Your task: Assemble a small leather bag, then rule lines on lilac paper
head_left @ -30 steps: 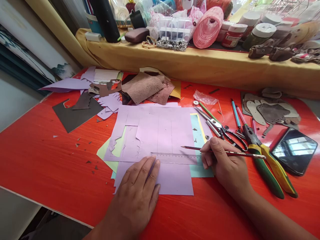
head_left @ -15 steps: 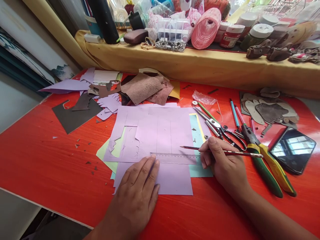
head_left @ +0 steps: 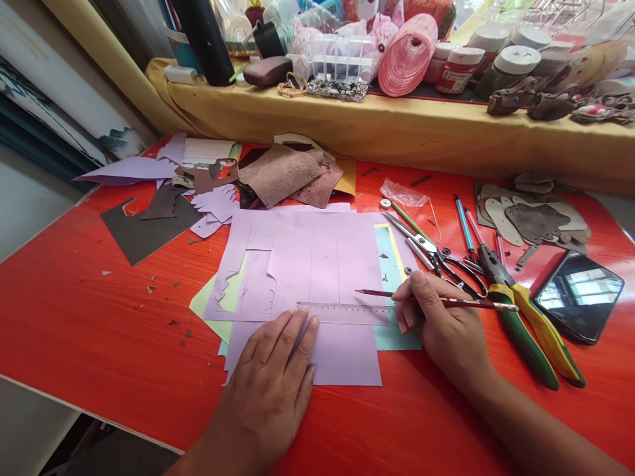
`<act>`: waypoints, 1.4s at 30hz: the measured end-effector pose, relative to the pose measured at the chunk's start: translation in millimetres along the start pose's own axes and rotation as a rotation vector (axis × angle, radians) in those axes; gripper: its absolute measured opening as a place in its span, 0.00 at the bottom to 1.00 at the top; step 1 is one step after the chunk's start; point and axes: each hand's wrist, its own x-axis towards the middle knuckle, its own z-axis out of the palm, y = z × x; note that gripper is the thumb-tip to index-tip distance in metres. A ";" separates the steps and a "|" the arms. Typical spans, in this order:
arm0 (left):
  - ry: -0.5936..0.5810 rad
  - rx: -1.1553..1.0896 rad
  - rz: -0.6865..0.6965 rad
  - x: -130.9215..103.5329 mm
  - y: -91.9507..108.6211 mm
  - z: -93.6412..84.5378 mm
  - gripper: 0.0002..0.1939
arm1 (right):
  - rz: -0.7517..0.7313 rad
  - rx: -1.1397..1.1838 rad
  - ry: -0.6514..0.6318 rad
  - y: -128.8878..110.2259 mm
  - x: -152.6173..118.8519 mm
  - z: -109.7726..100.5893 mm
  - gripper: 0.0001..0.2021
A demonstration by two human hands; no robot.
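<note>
My left hand [head_left: 272, 380] lies flat, fingers extended, on the purple paper, its fingertips at the left end of a clear ruler [head_left: 342, 312]. The ruler lies along the lower edge of the upper purple sheet [head_left: 292, 264], which has thin vertical lines and a cut-out at its left. A dark red pencil [head_left: 377, 293] is held in my right hand [head_left: 436, 317], its tip pointing left just above the ruler. The right end of the ruler reaches my right hand's fingers. Another purple sheet [head_left: 342, 363] lies below, over green and blue paper [head_left: 401, 338].
Right of the paper lie scissors [head_left: 431, 251], green-yellow pliers [head_left: 526, 330], pens [head_left: 464, 225] and a phone [head_left: 579, 297]. Leather scraps [head_left: 282, 173] sit behind the paper. Jars [head_left: 460, 69] and craft supplies fill the cloth-covered shelf [head_left: 347, 129] at the back.
</note>
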 end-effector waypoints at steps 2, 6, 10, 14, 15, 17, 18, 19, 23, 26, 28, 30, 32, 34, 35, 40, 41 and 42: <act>-0.001 0.005 0.005 0.2 0.1 0.3 0.23 | 0.004 0.004 -0.001 0.6 -0.1 -0.1 0.24; 0.004 0.013 0.009 1.3 0.7 0.4 0.23 | 0.007 0.031 0.000 0.9 0.6 -1.4 0.24; 0.028 0.027 0.010 1.9 1.2 0.2 0.22 | 0.006 0.082 0.026 -5.7 1.9 -1.4 0.23; 0.051 0.047 0.016 1.1 2.1 1.7 0.22 | 0.042 0.093 -0.045 -15.8 0.0 6.6 0.25; 0.056 0.052 0.015 0.8 2.4 2.3 0.22 | 0.057 0.082 -0.090 -18.0 -1.1 10.3 0.25; 0.069 0.056 0.008 0.3 2.9 3.3 0.22 | 0.100 0.063 -0.201 -22.0 -3.3 19.0 0.25; 0.075 0.055 0.005 0.1 3.1 3.8 0.22 | 0.130 0.065 -0.257 -24.0 -4.0 23.7 0.25; 0.082 0.054 0.003 0.0 3.2 4.2 0.22 | 0.154 0.074 -0.309 -26.1 -4.1 28.6 0.26; 0.102 0.055 -0.001 -0.9 3.0 5.9 0.22 | 0.140 0.084 -0.378 -31.7 1.3 48.4 0.27; 0.108 0.063 0.004 -2.6 2.8 7.8 0.23 | 0.107 0.071 -0.303 -28.5 8.1 63.4 0.28; 0.112 0.069 0.005 -3.8 2.9 9.0 0.23 | 0.123 0.075 -0.281 -22.8 11.3 72.1 0.29; 0.111 0.072 0.003 -4.5 3.1 10.1 0.23 | 0.133 0.082 -0.280 -16.2 12.8 78.0 0.29; 0.105 0.068 -0.004 -4.7 3.3 11.1 0.24 | 0.132 0.082 -0.269 -10.6 12.8 80.8 0.29; 0.098 0.062 -0.010 -4.6 3.5 12.2 0.24 | 0.129 0.078 -0.245 -6.5 12.3 81.3 0.29; 0.097 0.061 -0.010 -4.6 3.7 12.8 0.24 | 0.125 0.075 -0.234 -4.8 11.9 81.1 0.29; 0.099 0.056 -0.010 -4.9 3.8 14.0 0.24 | 0.085 0.032 -0.247 1.2 10.4 81.1 0.28; 0.099 0.054 -0.011 -4.9 3.8 13.8 0.24 | 0.077 0.022 -0.254 1.9 10.2 81.3 0.27; 0.100 0.052 -0.010 -4.9 3.7 13.6 0.24 | 0.070 0.013 -0.258 2.5 9.9 81.5 0.27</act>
